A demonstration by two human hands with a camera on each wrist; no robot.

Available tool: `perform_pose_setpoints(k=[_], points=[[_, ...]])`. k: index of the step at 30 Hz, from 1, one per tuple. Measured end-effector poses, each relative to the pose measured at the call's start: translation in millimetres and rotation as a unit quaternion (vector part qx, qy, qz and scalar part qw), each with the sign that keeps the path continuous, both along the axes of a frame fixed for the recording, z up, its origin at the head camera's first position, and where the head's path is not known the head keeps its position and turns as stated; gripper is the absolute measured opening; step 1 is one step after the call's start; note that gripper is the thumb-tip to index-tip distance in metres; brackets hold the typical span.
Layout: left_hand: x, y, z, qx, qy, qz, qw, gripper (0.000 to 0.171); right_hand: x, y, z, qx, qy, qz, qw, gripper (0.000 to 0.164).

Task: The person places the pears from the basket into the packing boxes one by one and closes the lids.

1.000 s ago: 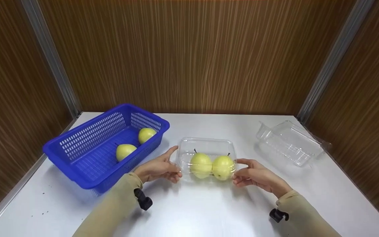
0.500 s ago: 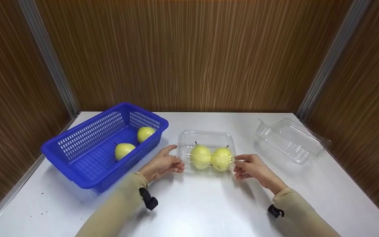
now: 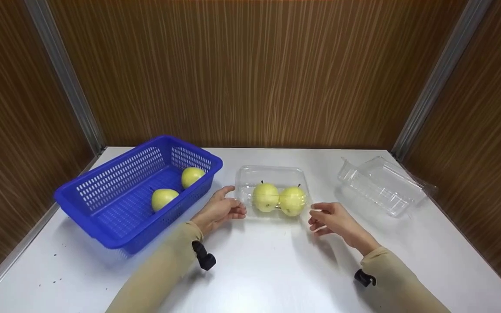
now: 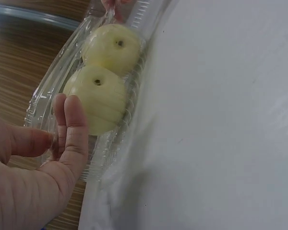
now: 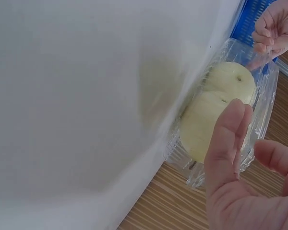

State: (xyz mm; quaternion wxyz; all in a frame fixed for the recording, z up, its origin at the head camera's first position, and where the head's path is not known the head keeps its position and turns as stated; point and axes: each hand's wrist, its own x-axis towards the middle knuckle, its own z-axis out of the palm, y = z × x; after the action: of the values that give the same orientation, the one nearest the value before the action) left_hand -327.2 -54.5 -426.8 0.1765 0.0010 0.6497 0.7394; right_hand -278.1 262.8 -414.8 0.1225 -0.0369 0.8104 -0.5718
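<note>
A clear plastic clamshell box (image 3: pixel 272 174) lies on the white table with two yellow apples (image 3: pixel 266 197) side by side in it, seen through the plastic. My left hand (image 3: pixel 220 211) pinches the box's near left corner. In the left wrist view the thumb (image 4: pixel 36 142) meets the fingers (image 4: pixel 76 129) at the plastic. At the opposite corner is my right hand (image 3: pixel 335 224), its fingertips close to the rim. The right wrist view shows its thumb (image 5: pixel 276 155) apart from the fingers (image 5: pixel 225 139); whether they touch the box is unclear.
A blue perforated basket (image 3: pixel 102 234) stands on the left with two more yellow apples (image 3: pixel 163 198) in it. Further clear plastic packaging (image 3: pixel 381 187) lies at the back right. Wood-grain walls (image 3: pixel 250 74) enclose the white table (image 3: pixel 268 269) on three sides.
The box with its two apples has slid away from me, towards the back wall. My left hand has moved forward with it. The right hand moved forward a little, then stayed nearly in place.
</note>
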Motion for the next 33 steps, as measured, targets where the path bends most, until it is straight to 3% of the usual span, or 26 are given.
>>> perform_pose_setpoints(k=[8,14,18,22,25,33], points=[[-16.1,3.7,2.9,-0.02,-0.012,0.031,0.9993,0.068,1.1,4.1,3.1,0.019,0.021,0.017,0.999,0.048],[-30.0,6.0,3.7,-0.023,-0.011,0.058,0.998,0.07,-0.2,10.5,5.3,0.09,0.1,0.006,0.991,0.034],[-35.5,8.0,4.1,-0.021,-0.012,0.069,0.9973,0.069,-1.0,17.6,6.8,0.172,0.186,-0.013,0.967,0.022],[-40.2,9.6,3.8,-0.022,-0.009,0.081,0.9964,0.065,-1.8,25.2,14.2,0.253,0.273,-0.045,0.927,0.014],[-44.2,10.7,3.0,-0.014,-0.002,0.094,0.9954,0.062,-1.1,29.7,24.4,0.278,0.317,-0.078,0.903,0.013],[-53.9,13.7,0.3,0.005,0.005,0.117,0.9931,0.063,3.8,43.0,55.0,0.253,0.389,-0.147,0.874,0.011]])
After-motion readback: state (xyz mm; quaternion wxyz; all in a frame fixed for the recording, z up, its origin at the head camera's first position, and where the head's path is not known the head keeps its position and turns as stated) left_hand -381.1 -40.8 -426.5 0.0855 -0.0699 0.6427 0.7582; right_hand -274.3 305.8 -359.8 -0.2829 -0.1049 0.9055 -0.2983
